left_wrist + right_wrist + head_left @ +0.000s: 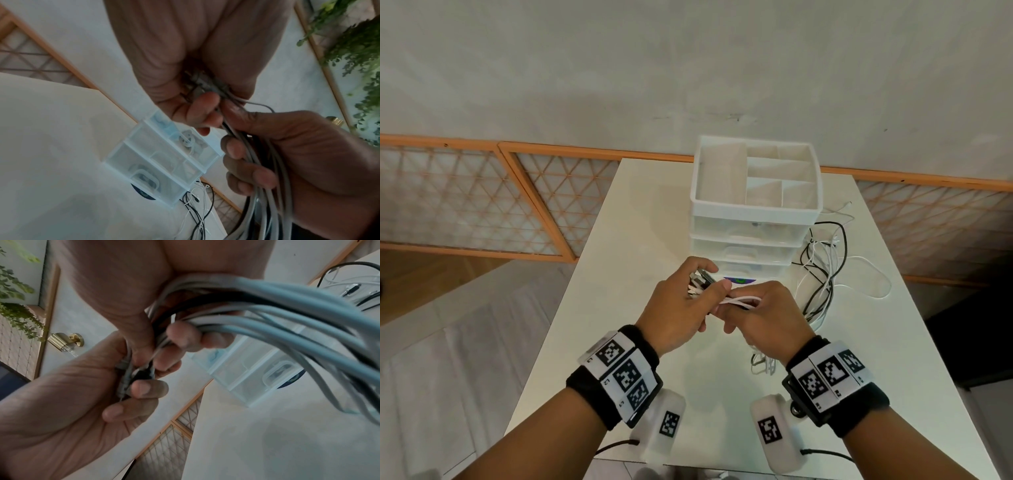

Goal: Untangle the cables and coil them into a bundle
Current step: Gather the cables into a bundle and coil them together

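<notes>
Cables [743,301] run between my two hands above the white table [619,308]: my left hand [681,305] curls round the gathered plug ends [700,279], and my right hand [763,315] grips the white and black strands just beside it. The loose lengths [822,270] trail off my right hand onto the table and lie tangled to the right of a white drawer organiser [753,205], which stands straight ahead of my hands with an open divided tray on top. Behind the table runs a wooden lattice panel [482,205]. The right wrist view shows a leafy plant [16,301] and a brass knob [65,340]. Coded square markers sit on my wristbands [619,373]; I can read no writing.
</notes>
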`<state>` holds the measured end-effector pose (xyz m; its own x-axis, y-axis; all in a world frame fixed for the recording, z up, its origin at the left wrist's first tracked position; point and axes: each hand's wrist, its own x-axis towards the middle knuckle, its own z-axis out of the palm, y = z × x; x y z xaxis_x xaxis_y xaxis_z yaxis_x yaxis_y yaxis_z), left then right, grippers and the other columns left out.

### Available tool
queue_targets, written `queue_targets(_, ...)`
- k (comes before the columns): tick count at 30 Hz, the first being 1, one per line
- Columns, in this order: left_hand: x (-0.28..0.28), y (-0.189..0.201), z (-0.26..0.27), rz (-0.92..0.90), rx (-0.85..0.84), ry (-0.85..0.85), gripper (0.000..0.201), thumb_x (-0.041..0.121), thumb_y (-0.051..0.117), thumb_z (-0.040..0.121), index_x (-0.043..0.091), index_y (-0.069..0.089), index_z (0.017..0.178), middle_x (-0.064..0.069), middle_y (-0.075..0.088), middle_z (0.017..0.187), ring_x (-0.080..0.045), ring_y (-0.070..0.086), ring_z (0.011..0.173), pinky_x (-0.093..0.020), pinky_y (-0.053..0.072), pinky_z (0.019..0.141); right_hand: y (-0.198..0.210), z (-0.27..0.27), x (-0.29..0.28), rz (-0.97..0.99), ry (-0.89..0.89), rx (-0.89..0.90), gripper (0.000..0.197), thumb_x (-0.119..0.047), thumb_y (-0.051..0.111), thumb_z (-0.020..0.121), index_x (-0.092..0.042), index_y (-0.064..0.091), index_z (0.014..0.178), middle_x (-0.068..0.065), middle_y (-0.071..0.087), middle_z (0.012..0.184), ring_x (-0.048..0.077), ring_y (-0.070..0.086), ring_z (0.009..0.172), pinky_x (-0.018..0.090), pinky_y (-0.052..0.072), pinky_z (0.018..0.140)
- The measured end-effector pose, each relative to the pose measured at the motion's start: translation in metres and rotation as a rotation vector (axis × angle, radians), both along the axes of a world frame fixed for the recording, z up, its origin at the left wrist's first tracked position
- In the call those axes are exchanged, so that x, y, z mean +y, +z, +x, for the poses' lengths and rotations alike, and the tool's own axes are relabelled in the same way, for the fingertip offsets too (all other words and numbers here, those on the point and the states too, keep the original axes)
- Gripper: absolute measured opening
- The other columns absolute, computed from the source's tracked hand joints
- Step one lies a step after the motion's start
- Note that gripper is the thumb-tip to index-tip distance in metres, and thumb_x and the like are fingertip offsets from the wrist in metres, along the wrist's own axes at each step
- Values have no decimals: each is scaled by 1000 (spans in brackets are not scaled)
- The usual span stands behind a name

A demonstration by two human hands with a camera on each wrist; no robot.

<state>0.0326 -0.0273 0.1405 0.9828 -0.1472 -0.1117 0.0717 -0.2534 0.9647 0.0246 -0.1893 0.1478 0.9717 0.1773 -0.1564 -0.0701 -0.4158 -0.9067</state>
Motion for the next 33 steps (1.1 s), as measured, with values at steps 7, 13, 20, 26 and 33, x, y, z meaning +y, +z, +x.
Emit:
queue_targets(7,-4,0,4,-144,133,174,29,35,56,95,8,58,84,-1,55,54,-19,45,43,-20,34,42,-5,-1,7,178,-110,-56,8,-19,77,83,-17,74,76,12,59,51,20,52,47,31,43,52)
queue_targets(13,-5,2,5,-209,192,132,42,38,40,101,4,60,87,-2,51,50,-18,43,42,-19,30,39,-10,-1,6,184,-144,-76,9,-20,79,82,-17,73,75,8,57,51,20,49,44,30,41,50)
queue_targets(20,-3,0,6,-361,295,104,48,39,30,101,5,59,85,-13,48,57,-20,42,42,-24,25,42,-10,-5,11,280,-135,-40,9,-13,81,81,-13,71,81,-1,62,57,21,51,46,30,44,51)
queue_targets(26,-4,-3,2,-361,293,60,63,69,39,92,8,52,105,-7,53,63,-21,50,52,-27,37,44,-8,-1,13,253,-89,14,9,-12,80,80,-12,71,80,11,66,63,23,48,46,27,41,47)
queue_targets(33,-5,-5,9,-196,162,308,12,26,64,88,15,59,89,-6,60,57,-22,52,45,-23,34,40,-8,1,19,232,-80,-33,25,-17,82,78,-25,66,96,6,73,76,15,58,52,27,49,52)
